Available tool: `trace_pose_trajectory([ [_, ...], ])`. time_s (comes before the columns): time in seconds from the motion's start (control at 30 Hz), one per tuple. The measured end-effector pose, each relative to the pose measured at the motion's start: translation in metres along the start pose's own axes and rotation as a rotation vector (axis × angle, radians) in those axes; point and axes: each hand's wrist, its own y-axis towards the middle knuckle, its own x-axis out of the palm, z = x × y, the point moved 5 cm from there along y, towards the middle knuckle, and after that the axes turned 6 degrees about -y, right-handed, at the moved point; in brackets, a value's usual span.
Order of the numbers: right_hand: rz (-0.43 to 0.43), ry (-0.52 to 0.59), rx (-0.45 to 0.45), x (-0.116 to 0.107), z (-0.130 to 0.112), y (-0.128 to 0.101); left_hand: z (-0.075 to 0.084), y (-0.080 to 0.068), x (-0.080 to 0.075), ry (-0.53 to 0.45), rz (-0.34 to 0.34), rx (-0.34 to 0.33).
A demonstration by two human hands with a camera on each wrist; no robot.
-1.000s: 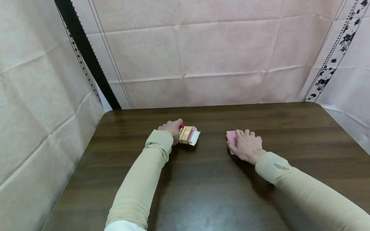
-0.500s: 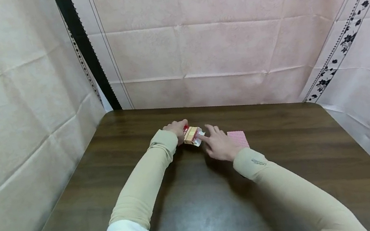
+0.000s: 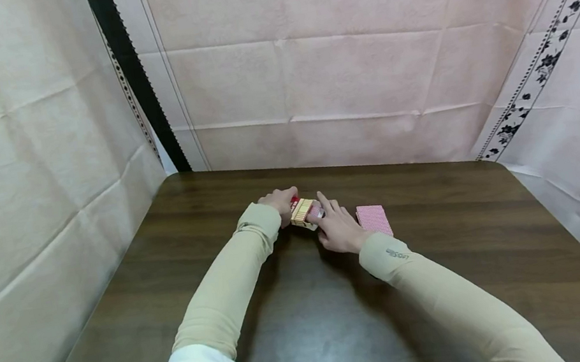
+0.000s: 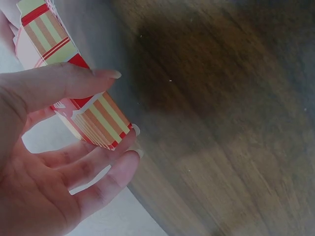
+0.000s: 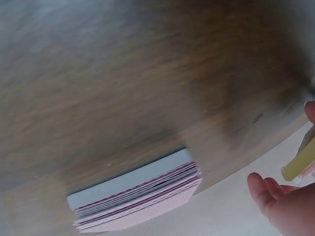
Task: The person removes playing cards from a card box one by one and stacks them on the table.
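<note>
My left hand [image 3: 278, 203] grips a striped playing-card box [image 3: 302, 210], red, yellow and white, near the far middle of the table. In the left wrist view the thumb crosses the box [image 4: 106, 118], with the fingertips under its edge. My right hand [image 3: 340, 227] reaches to the box's right end, fingers spread, thumb by its mouth, where a patch of pink shows. A pale yellow edge [image 5: 299, 164] appears between that hand's digits in the right wrist view. A deck of pink-backed playing cards [image 3: 374, 219] lies just right of the right hand.
The dark wood table [image 3: 316, 331] has rounded corners. Pale cloth [image 3: 351, 66] hangs behind its far edge and along the sides. In the right wrist view the deck [image 5: 140, 194] is stacked slightly unevenly, with a white card face showing.
My right hand has left the deck and moved left to the box's end. The left hand with the box has shifted slightly right. The deck stays on the table.
</note>
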Motion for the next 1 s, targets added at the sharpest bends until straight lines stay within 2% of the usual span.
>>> trace_pose_trajectory([
  [0.27, 0.042, 0.019, -0.014, -0.004, 0.003, -0.004, -0.009, 0.002, 0.002, 0.000, 0.000, -0.037],
  [0.5, 0.084, 0.072, 0.009, -0.010, -0.001, 0.002, -0.006, 0.006, 0.005, -0.009, -0.007, -0.039],
  [0.67, 0.115, 0.031, -0.002, -0.013, -0.005, 0.002, -0.011, 0.004, 0.005, -0.007, 0.001, -0.057],
  [0.83, 0.091, -0.012, 0.008, -0.013, -0.002, -0.001, -0.018, 0.002, 0.000, -0.013, 0.013, -0.065],
  [1.0, 0.033, 0.016, 0.048, -0.013, 0.004, -0.010, -0.026, 0.001, 0.000, -0.035, -0.003, -0.077],
])
